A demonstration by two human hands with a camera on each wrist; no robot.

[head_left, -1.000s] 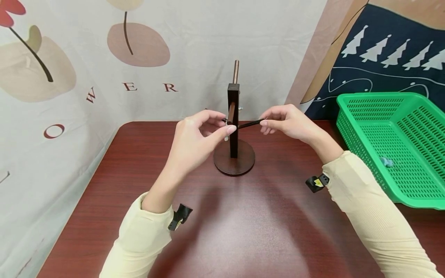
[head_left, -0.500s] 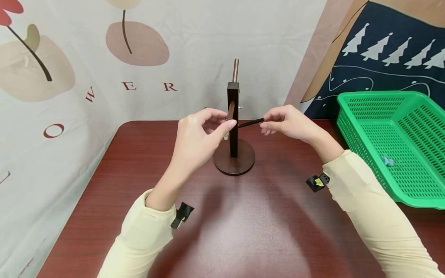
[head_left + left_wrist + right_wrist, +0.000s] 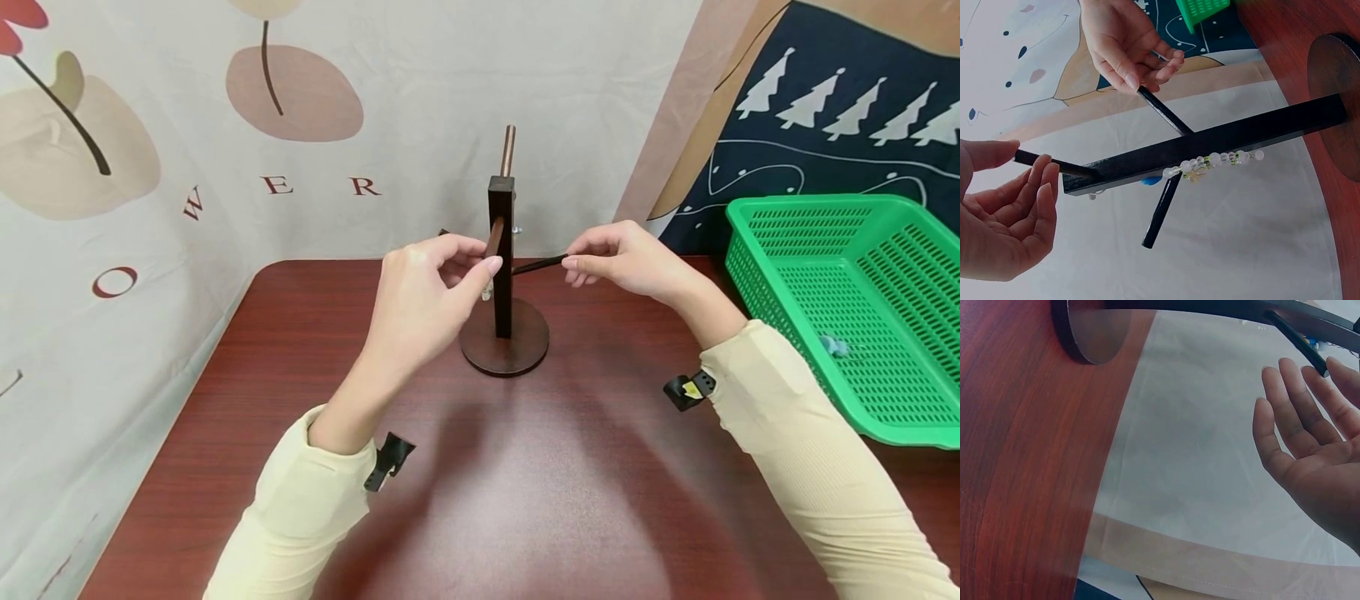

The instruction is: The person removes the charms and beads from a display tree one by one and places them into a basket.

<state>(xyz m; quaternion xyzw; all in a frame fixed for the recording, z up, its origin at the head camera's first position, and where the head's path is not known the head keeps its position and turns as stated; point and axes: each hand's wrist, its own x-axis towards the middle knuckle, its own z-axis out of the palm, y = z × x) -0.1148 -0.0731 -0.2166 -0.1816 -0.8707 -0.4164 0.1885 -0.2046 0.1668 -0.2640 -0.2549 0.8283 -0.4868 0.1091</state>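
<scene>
A dark brown wooden stand with a square upright post and a round flat base (image 3: 504,337) sits near the far edge of a smooth, reddish wood-grain table (image 3: 480,467), in front of a pale cloth backdrop printed with flowers and letters (image 3: 225,125). Thin round pegs cross through the post at angles. The left hand (image 3: 427,292) is raised beside the post on its left, thumb and forefinger closed in a pinch on the tip of a dark round peg sticking out to the left (image 3: 1054,164); its other fingers are loosely curled. The right hand (image 3: 626,262) pinches the outer end of another slim dark peg pointing out to the right (image 3: 536,267), fingertips gathered round it, while the remaining fingers look fairly straight in the right wrist view. A short string of small clear and pale green glassy beads (image 3: 1213,161) lies along the post beside where that peg passes through, touching the wood. A copper-coloured smooth rod (image 3: 508,151) stands up from the top of the post. To the right, a bright green plastic basket with perforated walls (image 3: 847,283) rests on the table, well apart from the stand. Both arms wear cream ribbed sleeves (image 3: 810,467).
</scene>
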